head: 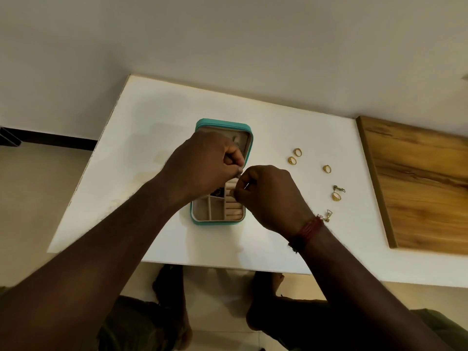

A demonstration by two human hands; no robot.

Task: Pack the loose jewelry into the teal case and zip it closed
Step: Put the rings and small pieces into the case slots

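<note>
Table [141, 148]: white, seen from above, with its far edge against a pale wall.
Case [222, 122]: teal, at the table's middle, lying open. The lid is at 12 o'clock and the tray at 6 o'clock.
Tray [216, 211]: beige lining, with square compartments on its 9 o'clock side and ring rolls [233, 209] along its 3 o'clock side.
Left hand [205, 163]: above the case's middle, fingers curled tight, with thumb and forefinger tips pressed together. Whether anything sits between them cannot be told.
Right hand [271, 191]: just at 4 o'clock of the left hand, over the tray's 3 o'clock edge, fingers curled. It pinches a thin silver pin [247, 185].
Hands together: the fingertips of the 2 hands meet over the ring rolls.
Band [310, 228]: red thread around the right wrist.
Rings [327, 168]: 4 gold ones loose on the table at 2 to 3 o'clock of the case, well apart from it. 2 of them lie close together.
Small gold pieces [338, 189]: 2 loose ones. 1 lies just beside the nearest ring and 1 lies by the right wrist. Their kind is too small to tell.
Board [417, 183]: wood, at the table's 3 o'clock end.
</note>
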